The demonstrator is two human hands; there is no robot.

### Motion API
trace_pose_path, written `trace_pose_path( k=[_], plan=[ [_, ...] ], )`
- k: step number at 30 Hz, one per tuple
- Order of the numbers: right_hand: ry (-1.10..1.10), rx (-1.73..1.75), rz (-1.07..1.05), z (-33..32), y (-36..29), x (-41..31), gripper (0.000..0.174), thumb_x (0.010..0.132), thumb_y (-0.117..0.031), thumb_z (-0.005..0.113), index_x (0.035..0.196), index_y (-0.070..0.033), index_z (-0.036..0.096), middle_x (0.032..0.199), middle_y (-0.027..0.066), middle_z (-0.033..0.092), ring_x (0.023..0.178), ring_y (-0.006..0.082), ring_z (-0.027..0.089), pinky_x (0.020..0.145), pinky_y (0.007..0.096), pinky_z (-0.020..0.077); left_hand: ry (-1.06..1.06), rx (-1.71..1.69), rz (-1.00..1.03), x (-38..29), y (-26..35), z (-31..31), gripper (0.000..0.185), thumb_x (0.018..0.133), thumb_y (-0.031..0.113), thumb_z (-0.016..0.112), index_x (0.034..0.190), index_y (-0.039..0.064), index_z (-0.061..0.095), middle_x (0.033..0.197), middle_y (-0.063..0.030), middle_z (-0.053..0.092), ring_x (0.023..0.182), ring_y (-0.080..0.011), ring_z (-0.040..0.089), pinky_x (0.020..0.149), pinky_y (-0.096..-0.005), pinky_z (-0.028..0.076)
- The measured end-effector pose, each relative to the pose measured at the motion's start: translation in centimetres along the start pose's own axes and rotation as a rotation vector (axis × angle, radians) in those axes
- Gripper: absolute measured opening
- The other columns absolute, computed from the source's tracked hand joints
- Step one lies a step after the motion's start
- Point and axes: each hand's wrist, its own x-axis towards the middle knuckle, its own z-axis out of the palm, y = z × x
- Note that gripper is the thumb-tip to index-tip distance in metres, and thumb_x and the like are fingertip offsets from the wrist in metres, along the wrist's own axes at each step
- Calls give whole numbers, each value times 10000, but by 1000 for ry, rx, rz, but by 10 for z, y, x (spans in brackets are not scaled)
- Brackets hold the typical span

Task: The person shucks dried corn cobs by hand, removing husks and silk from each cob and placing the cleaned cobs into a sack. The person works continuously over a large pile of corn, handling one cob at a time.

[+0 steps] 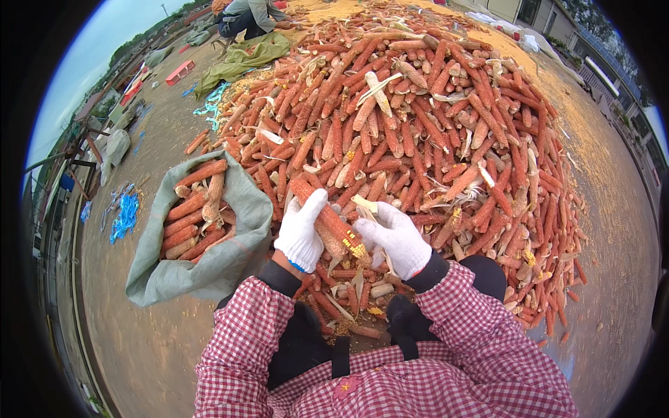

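My left hand [303, 230], in a white knit glove, grips a reddish corn cob [334, 222] that slants down to the right. Yellow kernels [354, 243] remain on its lower end. Under it a second, paler cob [330, 241] lies close against the same hand; whether it is held too I cannot tell. My right hand [394, 237], gloved alike, is curled just right of the kernels, with a pale strip of corn husk [365, 203] sticking out at its fingers. Both hands are over the near edge of a large heap of mostly stripped cobs [387, 136].
An open grey-green woven sack [251, 219] with cobs [193, 224] in it stands left of my hands. Blue twine [124, 217] and a green cloth [243, 60] lie farther left. A crouching person [251, 18] is behind the heap. Loose kernels [585, 141] cover the ground at right.
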Motion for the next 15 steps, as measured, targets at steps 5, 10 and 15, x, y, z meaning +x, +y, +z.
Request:
trace_pose_path(
  k=[5, 10, 15],
  plan=[
    [33, -444, -186, 18, 28, 4, 629, 850, -181, 800, 1377, 20, 523, 1321, 158, 633, 1234, 230, 607, 1081, 359, 450, 128, 54, 94, -6, -2, 1, 268, 929, 130, 752, 1113, 67, 567, 940, -75, 657, 829, -232, 688, 726, -401, 594],
    [137, -451, -245, 30, 37, 5, 396, 1003, -295, 614, 1254, 12, 613, 946, 129, 699, 778, 197, 688, 678, 316, 543, 160, 138, 183, -2, -15, -5, 269, 951, 142, 723, 1146, 58, 559, 946, -67, 654, 850, -191, 664, 747, -354, 573],
    [174, 101, 166, 31, 29, 12, 306, 1079, -297, 492, 1131, -36, 641, 694, 17, 604, 468, 69, 526, 378, 220, 377, 158, 240, 259, 0, -20, 2, 281, 955, 133, 708, 1160, 53, 533, 915, -63, 634, 785, -186, 649, 685, -348, 566]
  ],
)
